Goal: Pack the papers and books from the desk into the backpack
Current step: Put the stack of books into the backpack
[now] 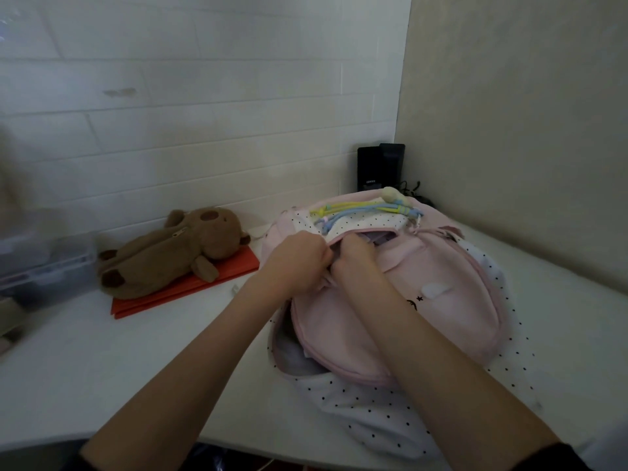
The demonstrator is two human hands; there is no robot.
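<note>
Left hand [299, 263] and right hand [353, 263] both pinching zipper edge of soft pink fabric backpack [424, 300] at top opening; cloth yielding, slumping; gripping seam looking best.

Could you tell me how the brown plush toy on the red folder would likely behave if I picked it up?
The plush toy looks soft and slumped, so it would probably flop and feel light. Lying flat on the red folder, it seems unlikely to roll, and its fuzzy surface should grip easily.

Both hands [328, 261] clenched on pink backpack's [438, 311] opening
</note>
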